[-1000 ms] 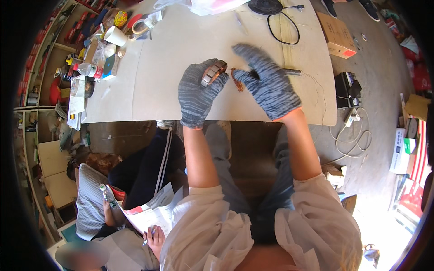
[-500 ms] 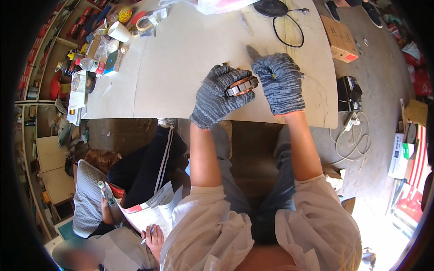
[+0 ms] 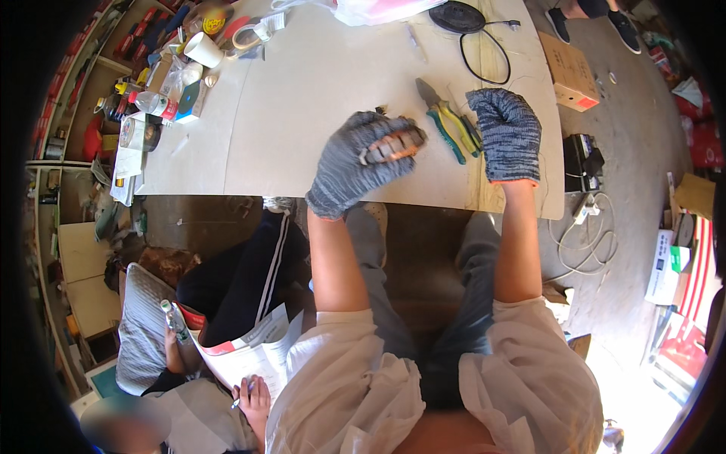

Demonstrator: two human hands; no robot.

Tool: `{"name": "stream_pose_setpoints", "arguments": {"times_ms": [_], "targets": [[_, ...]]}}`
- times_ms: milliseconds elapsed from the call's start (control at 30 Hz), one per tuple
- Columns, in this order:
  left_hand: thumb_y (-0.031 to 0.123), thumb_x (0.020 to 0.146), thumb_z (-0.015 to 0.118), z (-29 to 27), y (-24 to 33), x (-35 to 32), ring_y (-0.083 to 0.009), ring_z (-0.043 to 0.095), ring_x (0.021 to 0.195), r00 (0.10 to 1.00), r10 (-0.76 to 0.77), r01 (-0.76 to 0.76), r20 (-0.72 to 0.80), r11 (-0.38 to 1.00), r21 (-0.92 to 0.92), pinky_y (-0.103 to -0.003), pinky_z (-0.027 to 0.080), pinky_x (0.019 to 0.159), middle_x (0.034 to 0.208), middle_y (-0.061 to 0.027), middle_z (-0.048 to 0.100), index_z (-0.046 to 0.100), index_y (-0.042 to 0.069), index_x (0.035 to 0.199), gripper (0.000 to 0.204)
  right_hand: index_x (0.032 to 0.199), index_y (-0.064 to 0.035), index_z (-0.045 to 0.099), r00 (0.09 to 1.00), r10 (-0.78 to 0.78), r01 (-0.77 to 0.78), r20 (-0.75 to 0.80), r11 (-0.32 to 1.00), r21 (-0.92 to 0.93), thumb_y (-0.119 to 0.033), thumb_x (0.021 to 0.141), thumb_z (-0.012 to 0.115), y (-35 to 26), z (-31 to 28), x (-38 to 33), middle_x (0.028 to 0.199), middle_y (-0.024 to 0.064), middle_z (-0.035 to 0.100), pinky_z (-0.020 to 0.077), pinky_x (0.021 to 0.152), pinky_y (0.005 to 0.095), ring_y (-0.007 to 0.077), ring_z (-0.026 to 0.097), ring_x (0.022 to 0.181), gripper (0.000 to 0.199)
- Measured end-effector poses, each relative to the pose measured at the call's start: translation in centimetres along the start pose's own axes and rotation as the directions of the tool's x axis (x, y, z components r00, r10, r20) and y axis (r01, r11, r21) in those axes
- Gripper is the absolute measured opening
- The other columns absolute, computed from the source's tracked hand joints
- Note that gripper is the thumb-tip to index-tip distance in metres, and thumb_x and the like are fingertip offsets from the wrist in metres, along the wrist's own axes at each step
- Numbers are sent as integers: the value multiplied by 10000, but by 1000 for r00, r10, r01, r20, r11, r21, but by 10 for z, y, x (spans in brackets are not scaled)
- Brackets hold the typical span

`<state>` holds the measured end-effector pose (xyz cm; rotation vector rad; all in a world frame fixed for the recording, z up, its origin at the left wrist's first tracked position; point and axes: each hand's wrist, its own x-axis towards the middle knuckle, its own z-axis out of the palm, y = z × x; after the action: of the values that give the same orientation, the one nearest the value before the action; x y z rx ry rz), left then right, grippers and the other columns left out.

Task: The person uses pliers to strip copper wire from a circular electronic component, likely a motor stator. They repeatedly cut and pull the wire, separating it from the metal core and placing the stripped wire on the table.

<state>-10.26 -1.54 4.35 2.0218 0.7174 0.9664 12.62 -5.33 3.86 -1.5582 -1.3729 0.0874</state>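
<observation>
The left hand [image 3: 361, 163], in a grey striped knit glove, is closed around a copper-coloured segmented core [image 3: 393, 146], which shows along the top of the grip between the gloved fingers. The piece is blurred, so its finer build cannot be made out; it seems to be held just above the bench [image 3: 283, 98]. Just beyond that hand's fingertips lies a small dark scrap [image 3: 381, 110].

The right hand [image 3: 512, 136], gloved alike, is back-up with its fingers bent under. Whether they hold anything cannot be told. Just to its left, between the two hands, the yellow-and-green combination pliers [image 3: 448, 121] lie aslant on the bench, dark nose pointing away from the person, one handle end right beside the glove or touching it.

Ahead of the right hand, well apart, is a looped black cable [image 3: 505, 72]. Far to the left of the left hand stand a white cup [image 3: 203, 50] and a lying plastic bottle [image 3: 155, 104].

The step in hand appears to be steadying the core in the left hand, with the pliers off it. Using the pliers from here would call for the right hand to close around both handles, and for a firm left grip that leaves the worked edge exposed.
</observation>
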Motion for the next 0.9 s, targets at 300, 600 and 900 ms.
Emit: {"name": "stream_pose_setpoints", "arguments": {"times_ms": [300, 600, 900], "targets": [[185, 654, 770, -6, -65, -2, -256, 562, 833, 886, -50, 376, -461, 660, 650, -349, 479, 754, 908, -74, 635, 660, 86, 981, 359, 871, -64, 690, 951, -95, 138, 295, 982, -131, -116, 771, 634, -18, 3, 0, 836, 114, 650, 469, 759, 351, 285, 594, 792, 125], [207, 700, 682, -11, -108, 4, -262, 537, 805, 899, 151, 335, -411, 366, 868, -374, 439, 724, 820, -39, 607, 644, 128, 923, 240, 905, -125, 666, 915, 208, 23, 347, 829, -559, -246, 805, 585, 6, -18, 4, 892, 142, 612, 459, 784, 418, 325, 577, 871, 176], [200, 678, 666, 9, -122, 6, -283, 527, 823, 940, 110, 272, -322, 329, 905, -401, 435, 726, 859, -62, 588, 616, 142, 969, 301, 889, -127, 678, 970, 123, -15, 211, 892, -452, -177, 767, 610, 25, -33, 10, 944, 111, 615, 451, 826, 384, 290, 557, 922, 148]]}}
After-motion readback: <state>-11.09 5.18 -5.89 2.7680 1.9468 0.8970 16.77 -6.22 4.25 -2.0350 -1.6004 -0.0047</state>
